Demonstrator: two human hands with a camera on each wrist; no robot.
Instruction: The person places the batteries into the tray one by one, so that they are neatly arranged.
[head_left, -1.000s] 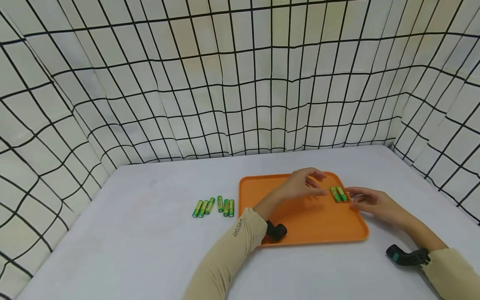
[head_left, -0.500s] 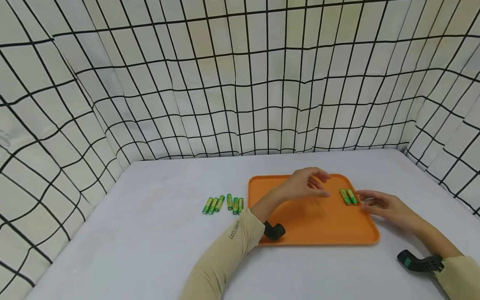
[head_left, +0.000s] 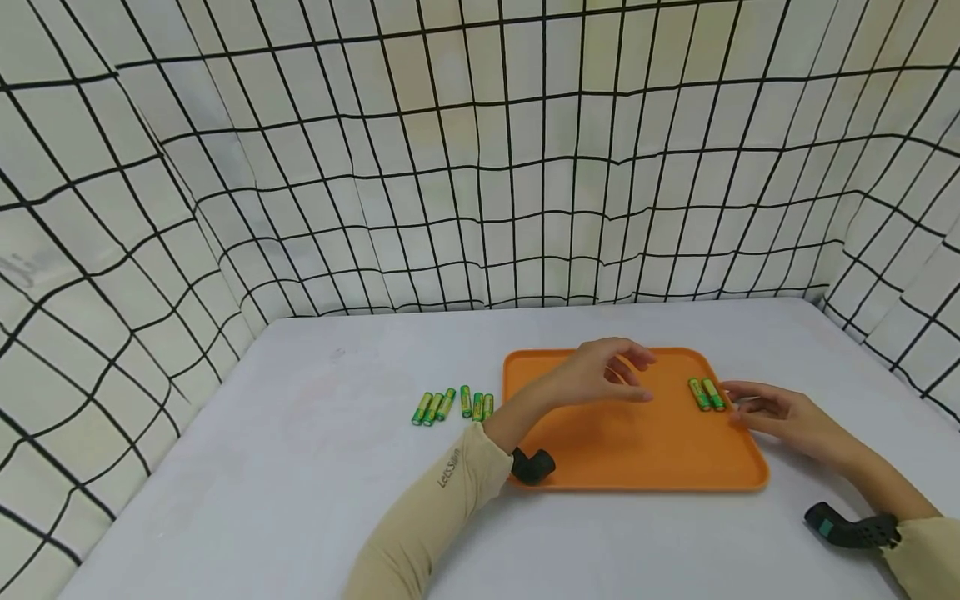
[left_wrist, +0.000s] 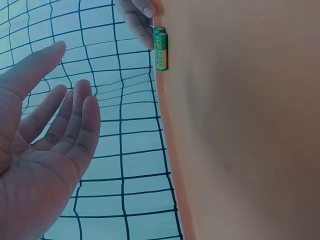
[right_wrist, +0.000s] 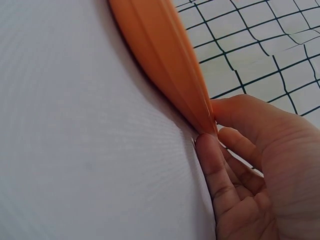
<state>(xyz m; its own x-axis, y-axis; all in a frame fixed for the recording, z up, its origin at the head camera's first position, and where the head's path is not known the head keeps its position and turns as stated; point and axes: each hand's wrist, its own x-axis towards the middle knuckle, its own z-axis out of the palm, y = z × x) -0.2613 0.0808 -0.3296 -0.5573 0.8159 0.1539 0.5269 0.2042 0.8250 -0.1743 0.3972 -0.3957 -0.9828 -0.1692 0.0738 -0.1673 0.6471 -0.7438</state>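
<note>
In the head view my left hand point(head_left: 603, 372) hovers over the orange tray point(head_left: 645, 458), its fingers spread loosely with nothing between them. The left wrist view shows the same hand point(left_wrist: 55, 150) with thumb and fingers well apart. My right hand point(head_left: 783, 417) is at the tray's right rim; in the right wrist view, thumb and fingertip of that hand point(right_wrist: 260, 165) pinch the edge of the tray point(right_wrist: 165, 55). Two green-and-yellow batteries point(head_left: 707, 394) lie side by side inside the tray near this rim.
On the white table point(head_left: 300, 467), left of the tray, lie a group of three batteries point(head_left: 432, 407) and another three point(head_left: 477, 404) closer to its left edge. White walls with a black grid net point(head_left: 480, 167) enclose the back and sides.
My left hand has drifted left over the tray, away from the two batteries. The head view has turned slightly left. My right hand stays at the rim.
</note>
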